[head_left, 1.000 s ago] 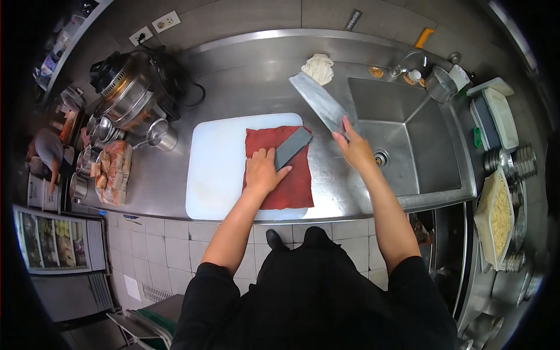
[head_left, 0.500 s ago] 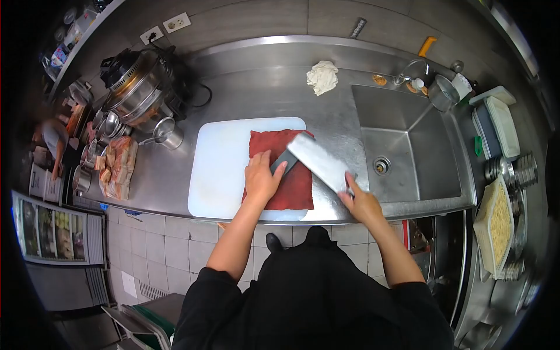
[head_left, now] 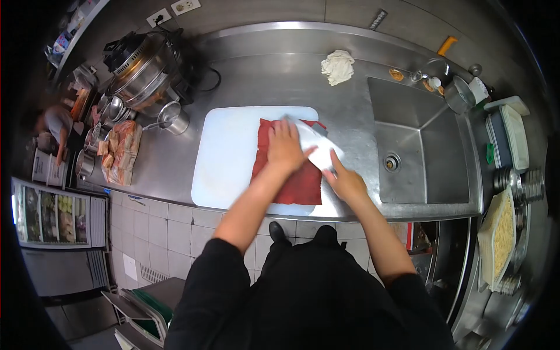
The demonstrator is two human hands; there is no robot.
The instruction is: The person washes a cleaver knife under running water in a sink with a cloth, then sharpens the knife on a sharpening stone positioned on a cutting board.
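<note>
A wide-bladed cleaver (head_left: 315, 143) lies slantwise above a red cloth (head_left: 293, 188), its bright blade blurred by motion. My right hand (head_left: 348, 183) is closed round its near right end, where the handle is hidden by my fingers. Stretched out flat, my left hand (head_left: 284, 147) rests at the blade's far left part with its fingertips blurred. A small grey corner (head_left: 318, 125) of what looks like a sharpening stone shows past the blade; the rest is covered. Beneath the cloth is a white cutting board (head_left: 224, 154).
To the right is a steel sink (head_left: 431, 169); a crumpled white cloth (head_left: 338, 67) lies behind. Packed meat (head_left: 121, 153), a steel pot (head_left: 174, 118) and a large appliance (head_left: 137, 73) stand left. Another person's arm (head_left: 61, 137) shows at far left.
My left hand has slid away from me and right, from the grey stone onto the blade. The cleaver now covers most of the stone. The whole view has shifted slightly.
</note>
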